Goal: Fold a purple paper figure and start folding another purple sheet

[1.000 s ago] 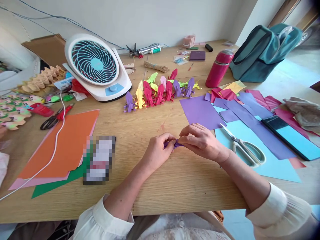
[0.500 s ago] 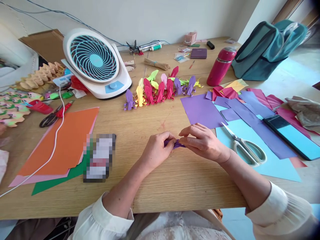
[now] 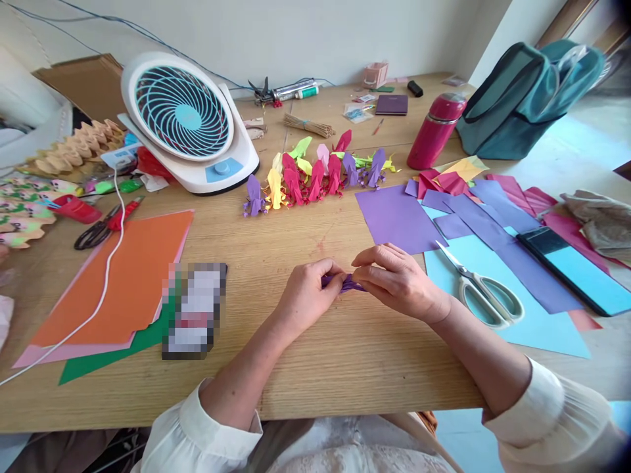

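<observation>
A small purple folded paper piece (image 3: 349, 284) with thin strips is held just above the wooden table. My left hand (image 3: 313, 289) pinches one end between thumb and fingers, hiding part of it. My right hand (image 3: 394, 279) closes its fingertips on the strips at the other end. Beyond my hands stands a cluster of folded paper figures in several colours, among them a yellow one (image 3: 275, 190) and a purple one (image 3: 254, 196). White-handled scissors (image 3: 486, 292) lie on light blue paper (image 3: 537, 332) to the right of my right hand.
Purple sheets (image 3: 394, 218) and a dark phone-like slab (image 3: 576, 269) lie at right. A red flask (image 3: 436, 131) and teal bag (image 3: 517, 105) stand behind. At left are a white fan (image 3: 185, 125), orange paper (image 3: 118, 282), a white cable (image 3: 109, 269) and a pixelated phone-like object (image 3: 196, 312).
My hands stay in nearly the same place, both still on the purple paper piece. The fingers of my right hand shift very slightly, and the view moves a little.
</observation>
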The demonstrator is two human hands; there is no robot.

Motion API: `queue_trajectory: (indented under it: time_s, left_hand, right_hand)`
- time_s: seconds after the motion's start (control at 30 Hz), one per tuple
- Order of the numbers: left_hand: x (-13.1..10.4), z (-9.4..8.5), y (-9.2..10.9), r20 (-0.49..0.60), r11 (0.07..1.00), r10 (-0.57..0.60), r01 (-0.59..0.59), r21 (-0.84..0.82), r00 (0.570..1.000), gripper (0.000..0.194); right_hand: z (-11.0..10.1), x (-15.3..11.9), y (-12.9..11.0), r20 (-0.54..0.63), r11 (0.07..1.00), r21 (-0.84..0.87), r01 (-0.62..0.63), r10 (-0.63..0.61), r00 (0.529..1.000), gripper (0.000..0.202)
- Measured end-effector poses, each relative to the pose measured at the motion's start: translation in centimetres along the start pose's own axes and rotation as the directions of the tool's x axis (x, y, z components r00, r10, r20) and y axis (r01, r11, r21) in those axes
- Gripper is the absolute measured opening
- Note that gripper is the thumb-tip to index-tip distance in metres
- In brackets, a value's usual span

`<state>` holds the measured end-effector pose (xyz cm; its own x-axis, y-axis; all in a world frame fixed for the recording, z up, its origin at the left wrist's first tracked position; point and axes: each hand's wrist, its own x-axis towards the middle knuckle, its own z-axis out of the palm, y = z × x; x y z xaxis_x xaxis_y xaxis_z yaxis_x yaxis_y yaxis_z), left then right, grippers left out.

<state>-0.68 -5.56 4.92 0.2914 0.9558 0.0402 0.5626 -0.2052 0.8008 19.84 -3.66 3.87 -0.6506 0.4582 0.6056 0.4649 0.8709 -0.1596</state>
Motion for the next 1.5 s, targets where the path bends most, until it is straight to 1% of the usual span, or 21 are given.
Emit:
queue_trajectory:
  time_s: [0.2,0.33,0.47,0.57,0.63,0.7,0.8,0.93,1.0,1.1,1.17,1.23,1.3,1.37,1.5]
  left_hand:
    - [0.0,0.0,0.1,-0.031,0.998,0.029,-0.028,0.058,0.999,0.014]
    - [0.1,0.2,-0.1,-0.024,0.995,0.031,-0.029,0.091,0.999,0.013]
    - [0.2,0.2,-0.4,0.014,0.999,0.028,-0.029,0.043,1.0,0.013]
    - [0.2,0.1,-0.4,0.012,0.999,0.026,-0.027,0.032,1.0,0.01]
    - [0.1,0.1,-0.3,-0.002,0.997,0.032,-0.032,0.064,0.999,0.01]
    - [0.0,0.1,-0.2,-0.006,0.995,0.044,-0.043,0.091,0.999,0.01]
    - [-0.2,0.1,0.1,0.004,0.993,0.061,-0.061,0.102,0.998,0.011]
    - [-0.3,0.2,0.1,0.013,0.991,0.072,-0.073,0.109,0.997,0.012]
    - [-0.2,0.4,0.0,0.03,0.992,0.078,-0.08,0.098,0.997,0.012]
    - [-0.2,0.6,-0.2,0.051,0.995,0.076,-0.08,0.064,0.996,0.011]
    - [-0.2,0.8,-0.3,0.044,0.997,0.057,-0.059,0.048,0.997,0.011]
    - [-0.2,1.0,-0.3,0.026,0.998,0.029,-0.031,0.058,0.999,0.009]
    - [-0.2,1.1,-0.4,0.007,0.997,0.007,-0.008,0.083,1.0,0.009]
    - [-0.2,1.1,-0.4,-0.003,0.995,-0.008,0.008,0.101,1.0,0.009]
    - [-0.1,0.9,-0.5,0.008,0.998,-0.029,0.029,0.062,1.0,0.01]
  right_hand:
    - [0.1,0.1,0.0,0.039,1.0,0.022,-0.015,0.014,0.999,0.018]
    - [0.2,0.3,-0.1,0.102,1.0,-0.001,-0.01,0.01,0.995,0.017]
    - [0.1,0.4,-0.1,0.125,0.994,0.06,-0.087,0.079,0.989,0.019]
    - [0.1,0.3,-0.1,0.113,0.958,0.21,-0.197,0.176,0.978,0.016]
    - [0.1,0.2,-0.1,0.126,0.895,0.334,-0.295,0.268,0.955,0.011]
    - [0.1,0.1,-0.1,0.164,0.817,0.419,-0.397,0.362,0.918,0.007]
    - [0.1,0.2,-0.2,0.23,0.716,0.461,-0.525,0.475,0.849,0.007]
    - [0.1,0.3,-0.2,0.289,0.618,0.468,-0.631,0.568,0.771,0.012]
    - [0.1,0.4,-0.3,0.306,0.588,0.464,-0.663,0.596,0.743,0.015]
    - [0.2,0.4,-0.3,0.306,0.57,0.458,-0.682,0.619,0.723,0.016]
    - [0.4,0.3,-0.3,0.307,0.562,0.458,-0.689,0.628,0.716,0.015]
    - [0.7,0.2,-0.2,0.334,0.529,0.462,-0.711,0.639,0.693,0.016]
    - [0.9,0.0,-0.1,0.381,0.467,0.48,-0.742,0.652,0.656,0.017]
    - [1.1,-0.1,0.1,0.434,0.384,0.519,-0.763,0.651,0.623,0.02]
    - [1.2,-0.1,0.2,0.509,0.232,0.597,-0.768,0.63,0.587,0.028]
